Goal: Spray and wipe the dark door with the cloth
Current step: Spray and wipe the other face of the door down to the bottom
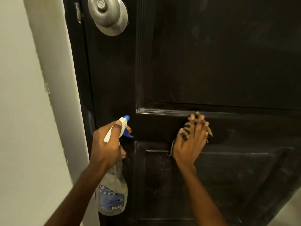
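The dark panelled door [219,62] fills most of the view. My left hand [105,144] grips a clear spray bottle [112,196] by its white and blue trigger head [124,126], nozzle towards the door's left stile. My right hand [190,141] lies flat, fingers spread, pressing a tan cloth with dark stripes [185,130] against the horizontal rail between the upper and lower panels. Most of the cloth is hidden under the hand. Pale streaks show on the lower panel [228,176].
A round silver door knob [108,13] sits at the upper left of the door. The pale door frame and wall [32,111] run down the left side. A strip of light floor [290,209] shows at the bottom right.
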